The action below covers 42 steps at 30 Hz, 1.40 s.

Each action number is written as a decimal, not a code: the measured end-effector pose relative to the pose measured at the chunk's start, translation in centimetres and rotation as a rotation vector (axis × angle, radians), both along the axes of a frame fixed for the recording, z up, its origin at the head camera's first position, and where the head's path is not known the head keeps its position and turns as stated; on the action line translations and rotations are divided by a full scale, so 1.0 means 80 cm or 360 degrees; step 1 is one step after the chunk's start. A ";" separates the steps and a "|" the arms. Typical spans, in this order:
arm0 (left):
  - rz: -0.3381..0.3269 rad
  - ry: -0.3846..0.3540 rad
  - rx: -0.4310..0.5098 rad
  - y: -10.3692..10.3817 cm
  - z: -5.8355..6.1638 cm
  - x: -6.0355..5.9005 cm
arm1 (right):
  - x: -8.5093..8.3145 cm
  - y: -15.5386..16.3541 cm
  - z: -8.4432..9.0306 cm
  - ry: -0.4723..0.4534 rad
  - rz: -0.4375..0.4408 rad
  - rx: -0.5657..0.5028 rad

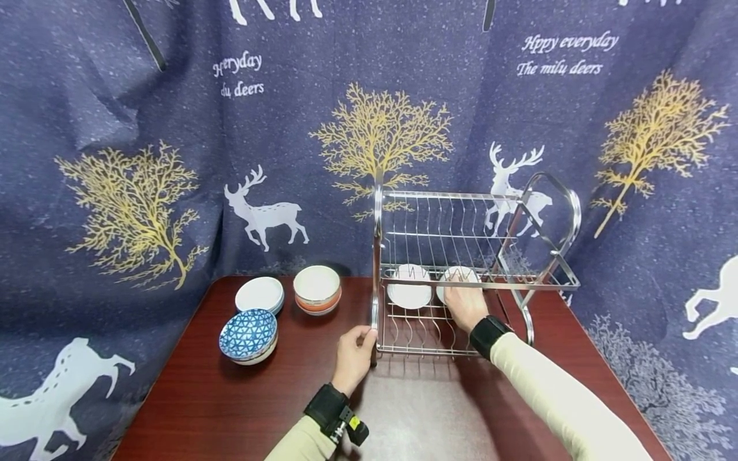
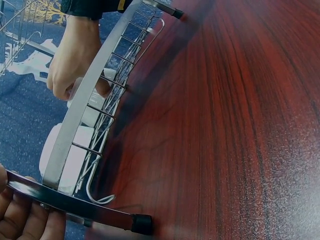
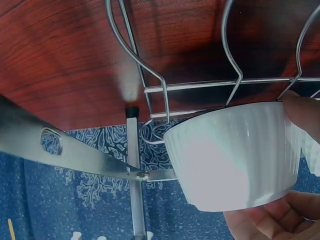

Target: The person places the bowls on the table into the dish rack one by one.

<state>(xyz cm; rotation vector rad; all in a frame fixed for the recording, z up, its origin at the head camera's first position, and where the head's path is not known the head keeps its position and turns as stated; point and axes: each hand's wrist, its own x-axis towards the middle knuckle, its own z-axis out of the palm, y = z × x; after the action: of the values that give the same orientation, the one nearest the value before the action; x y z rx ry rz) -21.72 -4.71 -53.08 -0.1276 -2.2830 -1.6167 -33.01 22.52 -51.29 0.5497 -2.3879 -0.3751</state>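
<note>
Left hand (image 1: 353, 356) I see gripping front leg of two-tier steel wire dish rack (image 1: 536, 279). Right hand (image 1: 464, 306) holds white ribbed ceramic bowl (image 3: 235, 156) in lower tier, beside 2nd white bowl (image 1: 409, 292).

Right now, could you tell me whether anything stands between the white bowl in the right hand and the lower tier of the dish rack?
Nothing visible does. The right hand already holds the white bowl inside the dish rack, against its lower wires, beside another white bowl. The left hand grips the rack's front post, clear of the bowl.
</note>
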 end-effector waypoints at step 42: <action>0.0032 0.0020 -0.0045 -0.002 -0.001 0.002 | 0.021 -0.029 0.054 -0.0423 0.0044 -0.0756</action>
<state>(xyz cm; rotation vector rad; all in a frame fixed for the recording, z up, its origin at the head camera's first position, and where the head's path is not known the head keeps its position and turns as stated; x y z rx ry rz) -21.57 -4.86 -53.14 -0.1211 -2.2911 -1.5695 -31.30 20.19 -46.95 0.4283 -2.5955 0.2947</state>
